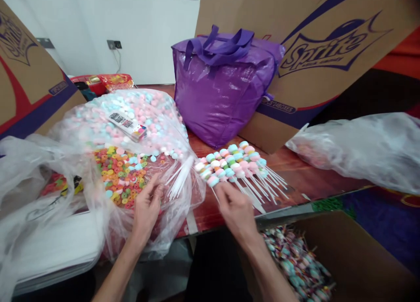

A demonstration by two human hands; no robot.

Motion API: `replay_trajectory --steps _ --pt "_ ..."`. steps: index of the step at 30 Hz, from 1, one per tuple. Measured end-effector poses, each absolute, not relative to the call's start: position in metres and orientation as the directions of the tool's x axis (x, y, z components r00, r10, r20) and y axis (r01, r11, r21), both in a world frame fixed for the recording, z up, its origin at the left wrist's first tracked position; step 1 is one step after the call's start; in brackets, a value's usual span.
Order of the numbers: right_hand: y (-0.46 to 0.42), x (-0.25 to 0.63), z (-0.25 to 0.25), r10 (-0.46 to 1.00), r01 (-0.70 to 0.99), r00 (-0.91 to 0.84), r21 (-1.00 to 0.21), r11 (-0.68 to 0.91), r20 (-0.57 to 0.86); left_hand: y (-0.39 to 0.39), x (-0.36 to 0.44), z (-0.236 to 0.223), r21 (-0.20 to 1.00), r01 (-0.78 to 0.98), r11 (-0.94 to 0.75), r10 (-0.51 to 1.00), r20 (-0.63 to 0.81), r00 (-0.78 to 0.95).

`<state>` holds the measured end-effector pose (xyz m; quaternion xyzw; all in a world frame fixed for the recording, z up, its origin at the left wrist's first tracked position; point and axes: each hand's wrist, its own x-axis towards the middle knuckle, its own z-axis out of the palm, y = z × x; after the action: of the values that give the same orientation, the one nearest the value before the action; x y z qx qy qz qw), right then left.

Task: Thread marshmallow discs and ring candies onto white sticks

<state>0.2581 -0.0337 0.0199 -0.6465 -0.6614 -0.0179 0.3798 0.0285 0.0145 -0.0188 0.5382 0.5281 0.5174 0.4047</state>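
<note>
Closed about a thin white stick (215, 194), the right hand (236, 208) appears to grasp the nearest pastel marshmallow skewer (213, 180), at the near-left edge of piled skewers (234, 162) on the glossy red table (210, 216). Whether the curled left hand (148, 205), beside multicoloured ring-shaped gummies (123, 175), holds anything cannot be told. A sideways drag could topple the pile. Marshmallows: soft-looking, rounded, pink, blue and white.

Head view, single camera: sitting on the wearer's head, facing forward and down over the tabletop (210, 218). Left hand (149, 203) and right hand (238, 209) are lying close, below mid-view. Purple bag (219, 105) is standing farther off; pale wall (144, 35) is closing the view at top. Lower right, the lens is looking down into an open box (351, 254). Tabletop's front edge is running aslant, rising rightward.
</note>
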Motion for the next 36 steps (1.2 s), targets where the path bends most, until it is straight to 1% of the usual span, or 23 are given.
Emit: replay_trajectory --steps 2,4,6,7,9,12,13,14,16,17,18,19,21,23,25,27,29,31,34,36 --pt "-0.027 0.287 0.023 0.79 0.919 0.215 -0.394 0.036 0.574 0.015 0.028 -0.023 0.981 0.161 -0.111 0.985 0.13 -0.114" --pt "-0.02 0.309 0.023 0.784 0.953 0.229 -0.298 -0.058 0.578 0.015 0.027 -0.025 0.978 0.174 -0.119 0.982 0.141 -0.123" --pt "-0.017 0.32 0.021 0.814 0.972 0.186 -0.223 -0.072 0.55 0.015 0.027 -0.026 0.975 0.187 -0.122 0.98 0.149 -0.134" --pt "-0.017 0.322 0.021 0.818 0.977 0.166 -0.205 -0.06 0.551 0.015 0.027 -0.026 0.974 0.193 -0.122 0.978 0.151 -0.144" --pt "-0.022 0.317 0.022 0.774 0.979 0.155 -0.198 -0.039 0.613 0.014 0.028 -0.025 0.97 0.208 -0.126 0.974 0.161 -0.162" --pt "-0.034 0.296 0.027 0.614 0.975 0.192 -0.218 -0.034 0.765 0.013 0.028 -0.024 0.964 0.229 -0.135 0.964 0.181 -0.193" --pt "-0.038 0.286 0.028 0.595 0.971 0.191 -0.24 0.003 0.781 0.013 0.028 -0.023 0.965 0.229 -0.128 0.964 0.175 -0.199" --pt "-0.04 0.276 0.027 0.611 0.959 0.173 -0.274 0.074 0.772 0.013 0.028 -0.023 0.966 0.231 -0.115 0.965 0.164 -0.203" --pt "-0.038 0.254 0.02 0.701 0.895 0.073 -0.357 0.268 0.709 0.015 0.026 -0.02 0.959 0.266 -0.1 0.966 0.157 -0.203" --pt "-0.033 0.243 0.015 0.754 0.853 0.011 -0.4 0.335 0.656 0.018 0.025 -0.018 0.947 0.305 -0.103 0.966 0.169 -0.197" --pt "-0.026 0.233 0.009 0.798 0.825 -0.036 -0.432 0.363 0.601 0.022 0.024 -0.014 0.926 0.359 -0.115 0.964 0.191 -0.184" --pt "-0.018 0.224 0.003 0.832 0.823 -0.071 -0.438 0.36 0.551 0.028 0.022 -0.011 0.895 0.426 -0.131 0.963 0.217 -0.159" --pt "0.002 0.209 -0.005 0.881 0.874 -0.103 -0.381 0.302 0.462 0.044 0.02 -0.003 0.805 0.571 -0.161 0.962 0.258 -0.092" --pt "0.019 0.197 -0.007 0.919 0.933 -0.125 -0.272 0.238 0.374 0.064 0.019 0.005 0.684 0.71 -0.169 0.962 0.272 -0.033" --pt "0.031 0.19 -0.006 0.944 0.963 -0.142 -0.178 0.201 0.297 0.086 0.02 0.01 0.562 0.816 -0.136 0.966 0.257 -0.016" --pt "0.034 0.189 -0.007 0.955 0.967 -0.158 -0.154 0.201 0.25 0.105 0.023 0.012 0.462 0.883 -0.09 0.975 0.222 -0.017" --pt "0.033 0.195 -0.011 0.951 0.948 -0.176 -0.216 0.234 0.255 0.119 0.027 0.013 0.383 0.922 -0.062 0.985 0.175 -0.006" --pt "0.03 0.206 -0.018 0.929 0.891 -0.194 -0.34 0.301 0.315 0.127 0.028 0.012 0.332 0.941 -0.061 0.99 0.139 0.015" --pt "0.027 0.219 -0.027 0.892 0.764 -0.181 -0.512 0.393 0.415 0.132 0.026 0.012 0.321 0.944 -0.084 0.992 0.115 0.049" --pt "0.027 0.224 -0.03 0.885 0.723 -0.16 -0.558 0.406 0.437 0.134 0.023 0.012 0.332 0.938 -0.096 0.992 0.109 0.063"
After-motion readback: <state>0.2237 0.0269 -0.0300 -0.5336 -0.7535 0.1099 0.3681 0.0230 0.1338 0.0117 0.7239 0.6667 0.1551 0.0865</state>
